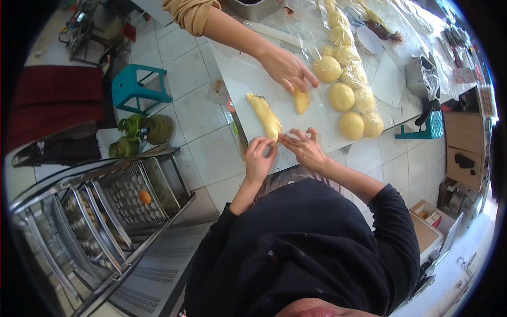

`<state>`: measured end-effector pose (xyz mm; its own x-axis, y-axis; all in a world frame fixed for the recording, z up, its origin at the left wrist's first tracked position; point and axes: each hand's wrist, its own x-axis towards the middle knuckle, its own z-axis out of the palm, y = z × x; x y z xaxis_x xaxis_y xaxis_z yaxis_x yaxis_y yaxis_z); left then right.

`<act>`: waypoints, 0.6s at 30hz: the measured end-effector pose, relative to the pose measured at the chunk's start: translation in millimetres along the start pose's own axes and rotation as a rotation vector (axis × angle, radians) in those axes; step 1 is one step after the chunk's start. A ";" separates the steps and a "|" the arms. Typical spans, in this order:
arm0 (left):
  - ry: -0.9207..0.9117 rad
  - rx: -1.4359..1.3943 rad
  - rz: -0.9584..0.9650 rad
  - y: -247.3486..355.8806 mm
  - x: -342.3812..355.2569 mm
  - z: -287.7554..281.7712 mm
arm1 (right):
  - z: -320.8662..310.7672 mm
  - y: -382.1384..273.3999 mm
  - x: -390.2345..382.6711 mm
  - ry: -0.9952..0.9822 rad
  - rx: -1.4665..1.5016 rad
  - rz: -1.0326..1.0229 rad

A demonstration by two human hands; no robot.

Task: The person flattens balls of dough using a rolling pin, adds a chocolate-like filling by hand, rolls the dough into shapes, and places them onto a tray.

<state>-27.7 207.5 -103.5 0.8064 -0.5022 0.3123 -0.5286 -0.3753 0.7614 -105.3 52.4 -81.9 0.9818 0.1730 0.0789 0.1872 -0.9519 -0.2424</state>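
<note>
An elongated yellow dough piece (pixel 263 113) with a dark filling showing at its far end lies on the white work surface (pixel 245 74). At its near end my left hand (pixel 259 157) is closed in a pinch on the dough. My right hand (pixel 303 148) has its index fingertip pressed to that same end, its other fingers curled. A co-worker's hand (pixel 287 71) in a tan sleeve reaches from the top over a smaller dough piece (pixel 302 103). Round dough balls (pixel 340 96) sit in rows to the right, some under clear plastic film.
A teal stool (pixel 138 87) and green gas cylinders (pixel 127 145) stand at left. A metal rack with trays (pixel 95 222) is beside me at lower left. A metal container (pixel 417 76) sits on the table's right, with another teal stool (pixel 417 132) below and cabinets (pixel 459 150) beyond.
</note>
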 end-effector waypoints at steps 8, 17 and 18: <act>0.137 0.217 -0.107 24.4 -20.8 13.9 | 7.1 17.1 11.2 0.041 0.002 -0.244; 0.171 0.453 -0.323 53.9 -32.6 40.7 | -9.7 25.9 22.8 0.057 -0.161 -0.472; 0.243 0.413 -0.338 54.0 -31.6 47.5 | -19.6 30.6 23.7 -0.001 0.111 -0.438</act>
<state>-94.3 166.1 -99.3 0.9601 -0.1271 0.2490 -0.2517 -0.7804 0.5724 -77.0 22.4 -68.4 0.8093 0.5535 0.1967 0.5873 -0.7561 -0.2889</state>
